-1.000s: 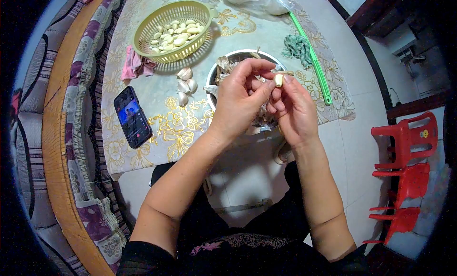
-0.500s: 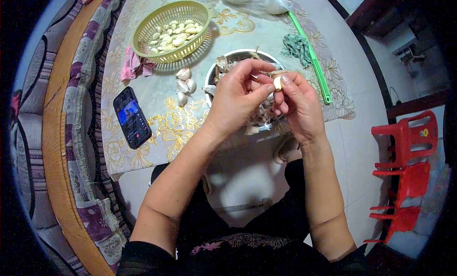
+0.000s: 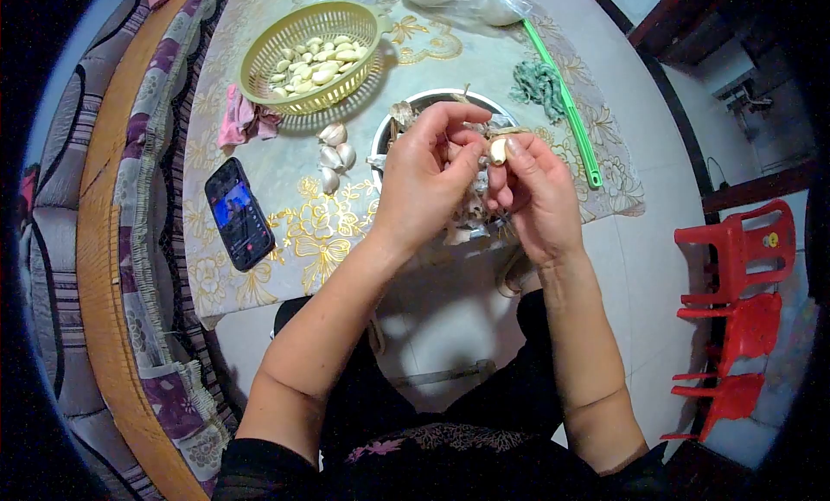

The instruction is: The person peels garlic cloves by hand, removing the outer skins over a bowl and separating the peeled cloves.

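Observation:
Between the thumb and fingers of my right hand [image 3: 542,185] is a pale garlic clove [image 3: 498,151]. Close beside it, my left hand [image 3: 432,168] has its fingers curled and the thumb drawn in against them; what they pinch, if anything, is hidden. Both hands are over a metal bowl [image 3: 380,138] heaped with papery garlic skins [image 3: 402,114]. Left of the bowl, several unpeeled garlic cloves [image 3: 331,158] lie on the tablecloth. A yellow-green plastic basket [image 3: 251,69] behind them contains many peeled garlic cloves [image 3: 320,64].
A phone [image 3: 239,214] with a lit screen lies at the left, near a pink cloth [image 3: 242,121]. On the right are a long green plastic handle [image 3: 575,121] and a green cloth [image 3: 538,88]. A plastic bag [image 3: 484,0] is at the back; red chairs [image 3: 735,250] stand on the floor.
My right hand has shifted slightly left with the garlic clove, which now appears more tilted. My left thumb has drawn back from the clove, leaving a small gap.

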Available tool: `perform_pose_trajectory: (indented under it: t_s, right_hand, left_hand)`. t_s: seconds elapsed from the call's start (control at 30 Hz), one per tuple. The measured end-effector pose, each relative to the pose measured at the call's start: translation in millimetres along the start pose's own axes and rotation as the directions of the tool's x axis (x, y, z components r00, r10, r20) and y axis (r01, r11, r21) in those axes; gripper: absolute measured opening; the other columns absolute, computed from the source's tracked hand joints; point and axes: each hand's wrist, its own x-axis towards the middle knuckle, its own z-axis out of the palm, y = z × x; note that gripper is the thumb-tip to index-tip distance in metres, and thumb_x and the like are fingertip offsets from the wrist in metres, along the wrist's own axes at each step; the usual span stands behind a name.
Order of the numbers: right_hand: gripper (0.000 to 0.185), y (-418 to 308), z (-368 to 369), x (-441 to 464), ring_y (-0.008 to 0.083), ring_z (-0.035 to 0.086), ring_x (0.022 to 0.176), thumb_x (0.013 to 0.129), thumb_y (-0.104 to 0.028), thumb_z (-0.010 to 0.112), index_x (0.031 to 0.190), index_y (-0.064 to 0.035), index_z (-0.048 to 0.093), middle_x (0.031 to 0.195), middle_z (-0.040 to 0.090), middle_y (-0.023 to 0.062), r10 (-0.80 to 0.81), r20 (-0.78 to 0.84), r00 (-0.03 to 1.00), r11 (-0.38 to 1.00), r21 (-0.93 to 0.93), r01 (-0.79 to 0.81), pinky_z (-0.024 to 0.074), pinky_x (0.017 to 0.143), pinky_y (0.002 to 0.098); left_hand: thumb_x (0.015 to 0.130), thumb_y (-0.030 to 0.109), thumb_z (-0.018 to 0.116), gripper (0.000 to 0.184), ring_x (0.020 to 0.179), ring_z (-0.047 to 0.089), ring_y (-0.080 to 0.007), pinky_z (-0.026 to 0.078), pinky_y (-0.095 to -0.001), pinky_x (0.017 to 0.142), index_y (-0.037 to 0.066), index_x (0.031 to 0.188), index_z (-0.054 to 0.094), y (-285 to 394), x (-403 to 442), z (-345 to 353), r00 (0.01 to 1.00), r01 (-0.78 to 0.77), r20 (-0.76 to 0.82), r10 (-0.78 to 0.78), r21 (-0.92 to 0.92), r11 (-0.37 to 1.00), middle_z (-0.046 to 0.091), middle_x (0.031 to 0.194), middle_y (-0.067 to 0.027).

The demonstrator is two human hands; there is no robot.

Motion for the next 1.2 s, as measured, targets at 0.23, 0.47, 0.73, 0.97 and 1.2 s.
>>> perform_pose_trajectory:
  t_s: [0.23, 0.47, 0.73, 0.97, 1.2]
  right_hand:
    - [0.018, 1, 0, 2, 0.0065, 0.051, 0.059, 0.096, -0.021, 0.049, 0.095, -0.0038, 0.052, 0.079, 0.061, 0.0056, -0.049, -0.023, 0.999, 0.998, 0.025, 0.05, 0.045, 0.055, 0.0202]
    - [0.018, 2, 4, -1, 0.0065, 0.054, 0.065, 0.095, -0.02, 0.05, 0.098, -0.0028, 0.052, 0.083, 0.062, 0.0057, -0.15, -0.053, 0.987, 0.961, -0.241, 0.134, 0.046, 0.058, 0.0203]
    - [0.019, 3, 9, -1, 0.0085, 0.056, 0.067, 0.094, -0.019, 0.05, 0.105, -0.0028, 0.053, 0.085, 0.061, 0.0035, -0.073, -0.072, 0.995, 0.994, -0.091, 0.067, 0.0485, 0.061, 0.0224]
    - [0.024, -1, 5, -1, 0.0114, 0.056, 0.064, 0.092, -0.018, 0.048, 0.111, -0.002, 0.052, 0.082, 0.06, 0.0075, 0.094, 0.011, 0.995, 0.984, 0.15, -0.095, 0.05, 0.06, 0.0249]
    - [0.028, 0, -5, 0, 0.012, 0.053, 0.059, 0.09, -0.021, 0.052, 0.111, -0.0019, 0.051, 0.076, 0.058, 0.0081, 0.109, 0.192, 0.975, 0.953, 0.258, -0.158, 0.0505, 0.06, 0.0278]
  left_hand:
    - [0.084, -0.001, 0.058, 0.025, 0.069, 0.059, -0.0048, 0.049, -0.0197, 0.062, -0.001, 0.109, 0.055, 5, -3, 4, 0.997, -0.076, -0.007, 0.076, 0.027, 0.997, 0.063, 0.087, -0.0067]
    - [0.083, 0.0, 0.057, 0.027, 0.082, 0.059, -0.0105, 0.049, -0.0226, 0.073, 0.0, 0.11, 0.056, 8, -4, 2, 1.0, -0.004, -0.016, 0.004, -0.001, 1.0, 0.061, 0.094, -0.0065]
    - [0.077, -0.006, 0.056, 0.028, 0.065, 0.056, -0.0145, 0.047, -0.0274, 0.057, 0.002, 0.104, 0.056, 1, -3, 6, 0.913, -0.346, -0.059, 0.404, 0.415, 0.842, 0.054, 0.082, -0.008]
    - [0.079, -0.006, 0.055, 0.027, 0.065, 0.055, -0.0099, 0.046, -0.024, 0.057, 0.002, 0.105, 0.056, 1, -2, 5, 0.954, -0.253, -0.085, 0.287, 0.283, 0.925, 0.054, 0.08, -0.0051]
    - [0.084, -0.002, 0.055, 0.023, 0.068, 0.05, -0.0038, 0.043, -0.018, 0.06, 0.002, 0.107, 0.057, 5, -3, 2, 0.986, -0.116, -0.093, 0.136, 0.201, 0.973, 0.054, 0.08, 0.0008]
